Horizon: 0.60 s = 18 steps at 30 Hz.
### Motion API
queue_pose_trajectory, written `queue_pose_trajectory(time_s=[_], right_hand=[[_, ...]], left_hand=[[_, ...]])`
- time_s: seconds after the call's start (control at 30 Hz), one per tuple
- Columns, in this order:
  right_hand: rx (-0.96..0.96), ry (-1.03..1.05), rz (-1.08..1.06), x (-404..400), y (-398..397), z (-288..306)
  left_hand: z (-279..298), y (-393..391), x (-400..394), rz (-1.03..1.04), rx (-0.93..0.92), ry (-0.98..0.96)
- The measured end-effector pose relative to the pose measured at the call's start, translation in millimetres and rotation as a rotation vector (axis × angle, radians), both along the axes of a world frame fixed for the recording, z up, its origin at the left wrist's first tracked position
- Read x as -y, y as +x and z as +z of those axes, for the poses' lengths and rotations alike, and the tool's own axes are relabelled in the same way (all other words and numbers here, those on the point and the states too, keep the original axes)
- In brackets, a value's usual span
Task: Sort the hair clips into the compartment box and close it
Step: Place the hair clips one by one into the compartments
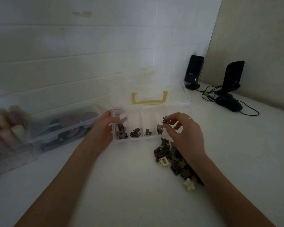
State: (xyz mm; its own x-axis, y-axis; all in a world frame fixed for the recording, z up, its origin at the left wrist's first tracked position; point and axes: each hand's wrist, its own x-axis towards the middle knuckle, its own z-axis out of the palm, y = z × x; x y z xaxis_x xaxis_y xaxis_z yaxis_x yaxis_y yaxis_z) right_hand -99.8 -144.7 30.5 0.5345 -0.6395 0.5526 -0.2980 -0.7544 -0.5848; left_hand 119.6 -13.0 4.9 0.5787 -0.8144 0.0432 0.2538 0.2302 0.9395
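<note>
A clear compartment box (138, 140) lies open on the white table, its lid (185, 94) with a yellow handle (149, 99) tipped back against the wall. Its front compartments each hold a few dark hair clips (121, 134). My left hand (103, 128) grips the box's left end, thumb over the rim. My right hand (185, 133) pinches a small dark clip (165, 120) above the rightmost compartment. A pile of loose clips (172, 159), mostly brown with a cream square one (163, 161) and a cream flower one (189, 184), lies in front of the box on the right, partly under my right wrist.
A long clear storage box (44, 128) with coloured items stands at the left, blurred. At the back right stand two black speakers (193, 71) with cables and a black mouse (229, 103). A white tiled wall runs close behind the box.
</note>
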Motion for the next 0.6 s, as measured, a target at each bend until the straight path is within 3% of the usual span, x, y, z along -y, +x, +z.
queue_pose_trajectory(time_s=[0.37,0.5,0.6], right_hand=[[-0.022,-0.031,0.051,-1.0,0.8,1.2],[-0.079,0.018,0.303,-0.6,-6.4,10.3],[-0.243,0.055,0.450,0.6,-10.7,12.5]], left_hand=[[1.2,-1.1,0.6,-0.013,0.024,0.020],[3.9,-4.2,0.3,-0.002,0.016,0.012],[2.8,-3.5,0.7,0.010,0.009,-0.005]])
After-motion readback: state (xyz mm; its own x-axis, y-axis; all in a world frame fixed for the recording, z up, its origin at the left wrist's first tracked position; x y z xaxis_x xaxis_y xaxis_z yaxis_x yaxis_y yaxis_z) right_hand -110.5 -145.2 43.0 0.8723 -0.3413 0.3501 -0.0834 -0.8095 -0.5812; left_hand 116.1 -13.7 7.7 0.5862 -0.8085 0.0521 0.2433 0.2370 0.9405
